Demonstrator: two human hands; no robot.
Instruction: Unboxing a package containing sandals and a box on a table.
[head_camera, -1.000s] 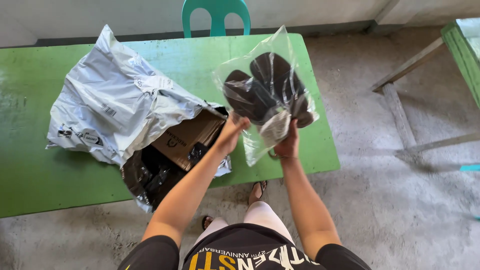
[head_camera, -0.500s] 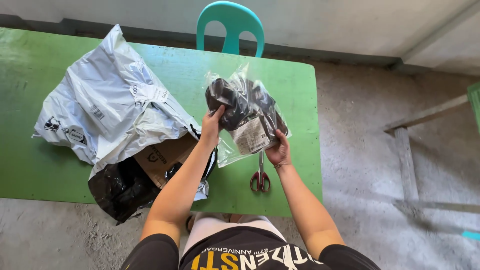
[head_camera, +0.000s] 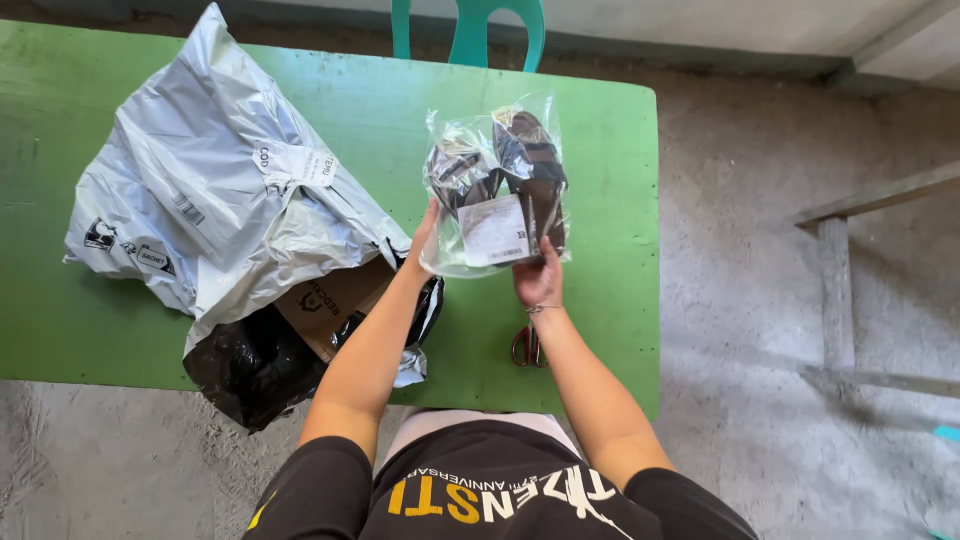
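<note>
Both hands hold a clear bag of dark sandals
Left hand (head_camera: 422, 240) and right hand (head_camera: 538, 280) closed on the clear bag (head_camera: 495, 190) at frame centre; a firm grip at both edges seems best

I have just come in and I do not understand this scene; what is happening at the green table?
A person stands at the green table and holds a clear plastic bag with dark sandals inside, left hand at its side, right hand at its lower edge. A torn grey mailing bag lies beside it, with a cardboard box showing. Red-handled scissors lie on the table under the right wrist.
</note>
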